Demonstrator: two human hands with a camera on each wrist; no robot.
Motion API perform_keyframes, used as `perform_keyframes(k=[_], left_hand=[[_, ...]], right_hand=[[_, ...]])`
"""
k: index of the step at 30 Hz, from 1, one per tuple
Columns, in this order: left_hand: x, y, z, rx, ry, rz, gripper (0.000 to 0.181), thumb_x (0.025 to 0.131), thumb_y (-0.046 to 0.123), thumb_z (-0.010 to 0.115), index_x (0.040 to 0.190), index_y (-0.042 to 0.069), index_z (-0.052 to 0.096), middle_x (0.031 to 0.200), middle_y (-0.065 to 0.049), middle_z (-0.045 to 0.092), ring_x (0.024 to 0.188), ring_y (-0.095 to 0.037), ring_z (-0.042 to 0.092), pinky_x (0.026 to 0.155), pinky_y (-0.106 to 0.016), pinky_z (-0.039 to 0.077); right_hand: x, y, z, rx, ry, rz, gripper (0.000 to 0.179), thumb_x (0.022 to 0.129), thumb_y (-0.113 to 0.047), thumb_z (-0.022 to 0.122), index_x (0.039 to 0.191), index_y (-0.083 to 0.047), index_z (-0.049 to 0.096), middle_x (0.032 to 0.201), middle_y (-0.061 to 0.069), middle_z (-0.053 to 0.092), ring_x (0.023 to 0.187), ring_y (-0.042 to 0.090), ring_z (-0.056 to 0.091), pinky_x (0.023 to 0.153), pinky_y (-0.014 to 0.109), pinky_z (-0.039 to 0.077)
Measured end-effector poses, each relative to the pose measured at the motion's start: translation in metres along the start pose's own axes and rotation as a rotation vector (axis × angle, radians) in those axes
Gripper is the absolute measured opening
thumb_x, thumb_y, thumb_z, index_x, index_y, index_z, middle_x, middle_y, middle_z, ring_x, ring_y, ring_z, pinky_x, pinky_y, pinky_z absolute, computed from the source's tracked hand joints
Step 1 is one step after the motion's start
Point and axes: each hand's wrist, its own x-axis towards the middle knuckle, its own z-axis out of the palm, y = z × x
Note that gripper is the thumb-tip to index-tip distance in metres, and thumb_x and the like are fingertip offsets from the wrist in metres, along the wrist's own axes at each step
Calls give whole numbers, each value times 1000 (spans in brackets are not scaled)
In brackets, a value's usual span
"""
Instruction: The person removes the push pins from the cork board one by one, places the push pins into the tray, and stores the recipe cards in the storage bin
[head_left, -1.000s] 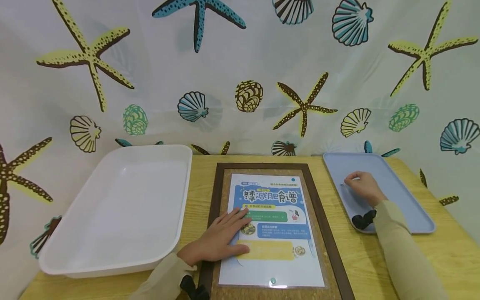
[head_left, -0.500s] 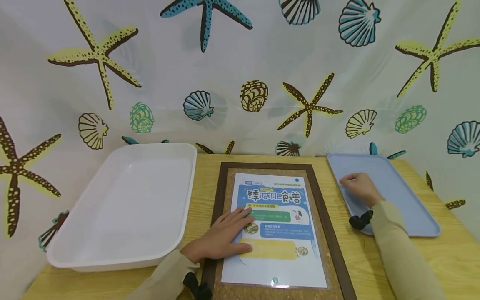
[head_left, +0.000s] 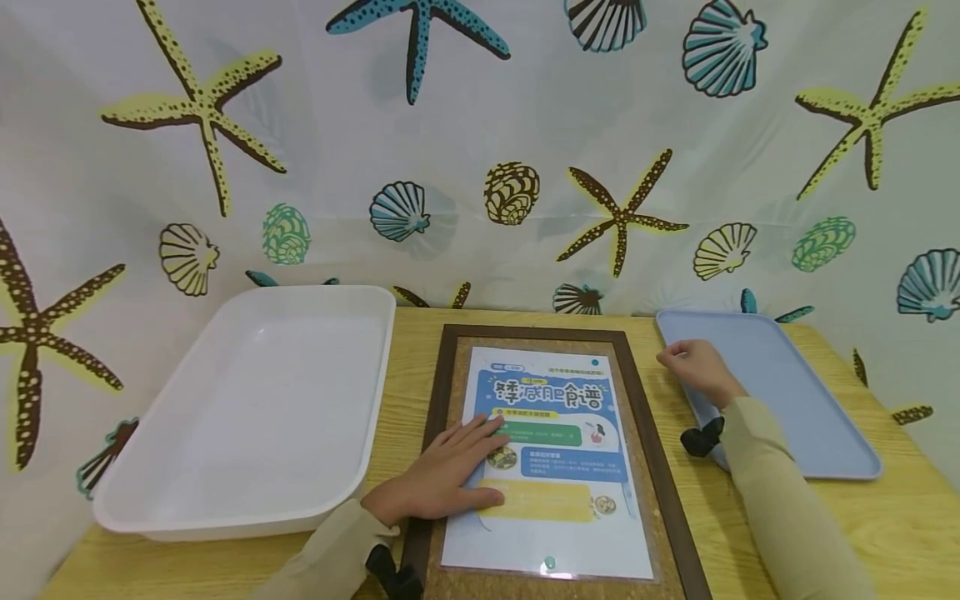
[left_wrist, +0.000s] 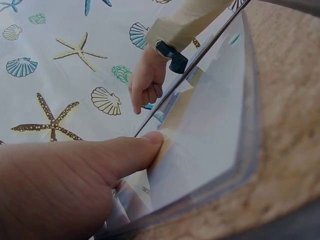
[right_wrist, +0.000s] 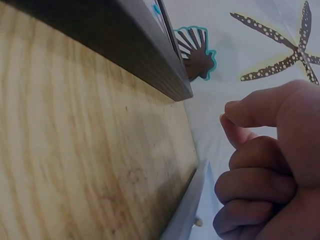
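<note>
Sheet seen as glossy paper, board as rough cork, frame as wood; tub and tray as smooth plastic; worktop as grained wood

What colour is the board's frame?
Dark brown; the frame shows best in the head view.

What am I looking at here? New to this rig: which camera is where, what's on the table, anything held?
No robot: a person works bare-handed. The wide picture comes from a head-worn camera looking forward and down; the others come from the left and right wrists. On the pale wooden table lie a white rectangular tub, a brown-framed cork board bearing a blue-and-white printed sheet, and a shallow pale blue rectangular tray. The left hand rests flat on the sheet. The right hand overlaps the tray's left edge in the head view, thumb and forefinger close together; whether they pinch anything isn't clear.
</note>
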Motion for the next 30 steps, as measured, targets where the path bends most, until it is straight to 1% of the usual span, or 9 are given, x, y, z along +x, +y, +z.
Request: perform_keyframes(k=[5,10,14,17,21,24,27,30], left_hand=[[0,-1,0,-4,-2,4,70,93,46,58,148,9,36,160,-11,22,149,-34,12,115,-60,13],[-1,0,-1,-3,-5,4,70,93,45,58,148,9,36,160,-11,22,149,-34,13,115,-61,14],[-1,1,-1,1,-4,4,69,93,45,58,148,8,37,160,-12,22,149,-35,13,114,-61,14],[-1,0,0,3,-6,0,70,93,46,58,148,9,37,160,-11,22,149,-35,13,114,-61,14],[-1,-1,-1,11,-8,-8,71,93,47,58,148,9,36,160,-11,22,149,-34,13,114,-61,14],[0,-1,-1,16,-6,-10,70,93,47,58,149,9,36,160,-10,21,149,-33,12,115,-59,13],[1,0,0,15,-6,-9,70,93,47,58,148,10,36,160,-10,21,149,-33,12,116,-59,13],[0,1,0,15,-5,-10,70,93,46,59,148,9,37,160,-11,22,149,-33,12,116,-59,13]], right_hand=[[3,-5,5,17,2,-24,30,93,-16,52,103,11,62,64,-5,48,60,11,40,57,27,36],[6,-8,11,13,-4,-57,27,92,-13,52,100,12,63,58,-7,45,55,9,38,52,26,35],[8,-12,15,-24,-15,-82,27,92,-13,54,99,11,64,62,-4,49,56,10,41,52,25,36],[7,-17,18,-56,-11,-122,25,91,-13,57,95,10,66,66,-1,53,59,11,43,55,25,37],[7,-22,21,-83,-21,-179,24,92,-15,60,91,9,66,61,-2,48,56,12,41,55,27,37],[9,-24,22,-87,-32,-182,25,94,-15,60,94,10,65,60,-2,45,54,12,40,54,28,36],[11,-26,23,-96,-43,-161,26,94,-14,57,98,10,65,66,3,52,57,13,43,55,28,38],[12,-29,24,-107,-60,-139,26,94,-15,56,98,9,65,75,8,59,62,14,46,58,27,39]])
